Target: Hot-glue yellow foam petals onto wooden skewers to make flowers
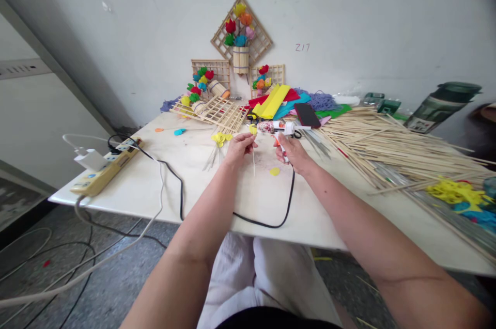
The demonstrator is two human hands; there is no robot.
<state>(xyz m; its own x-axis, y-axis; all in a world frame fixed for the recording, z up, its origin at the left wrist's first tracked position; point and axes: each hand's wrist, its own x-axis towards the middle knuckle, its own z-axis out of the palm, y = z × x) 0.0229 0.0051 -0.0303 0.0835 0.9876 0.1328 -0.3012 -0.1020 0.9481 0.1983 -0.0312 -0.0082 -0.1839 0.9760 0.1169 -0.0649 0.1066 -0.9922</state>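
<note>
1. Clock directions run from the space between the two hands. At six o'clock, pale trousers show below the front edge of the table; above it, a black cord loops across the top.
2. A loose yellow petal lies at five.
3. The left hand pinches a thin pale stem between thumb and fingers; a yellow piece sits at its top.
4. The right hand is wrapped around the handle of a glue gun, whose nozzle points to nine, close by the yellow piece; I cannot tell whether they touch.
5. Yellow flowers lie at nine; farther that way, a power strip.
6. Wooden sticks spread at three.
7. A phone lies at two, yellow paper at twelve.
8. Farthest, toward eleven, a diamond-shaped lattice with colourful flowers leans against the wall.
</note>
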